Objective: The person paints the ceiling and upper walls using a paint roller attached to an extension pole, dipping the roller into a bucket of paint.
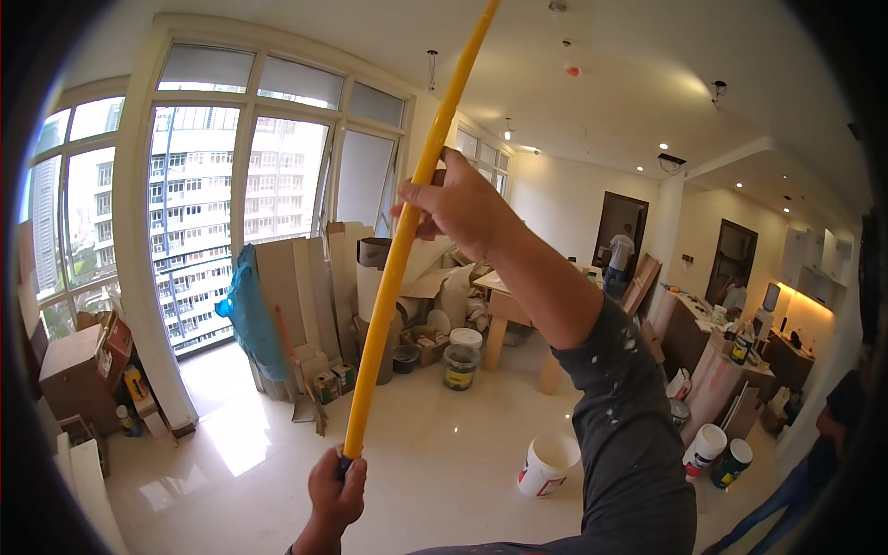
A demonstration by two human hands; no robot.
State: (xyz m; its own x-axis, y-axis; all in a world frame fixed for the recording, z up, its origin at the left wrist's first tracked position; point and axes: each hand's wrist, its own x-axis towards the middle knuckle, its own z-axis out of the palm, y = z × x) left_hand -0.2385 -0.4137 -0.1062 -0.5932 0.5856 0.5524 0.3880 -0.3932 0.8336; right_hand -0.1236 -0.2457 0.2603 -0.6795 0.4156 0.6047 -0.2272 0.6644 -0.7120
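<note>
A long yellow pole (388, 298) slants up from the lower middle and leaves the picture at the top, so its upper end is hidden. My left hand (336, 485) grips its dark lower end, low in the view. Higher up, my right hand (451, 201) is wrapped around the shaft, thumb and fingers curled about it. The right arm is raised, and its dark grey sleeve (617, 388) bears white paint spots.
An open white bucket (548, 465) stands on the glossy tiled floor (430, 479). Boards (305, 291), a blue plastic sheet (257, 319) and a lidded pail (461, 364) are by the windows. A work table (503, 295) lies beyond. People (619, 253) are in the background; another person (829, 430) stands at right.
</note>
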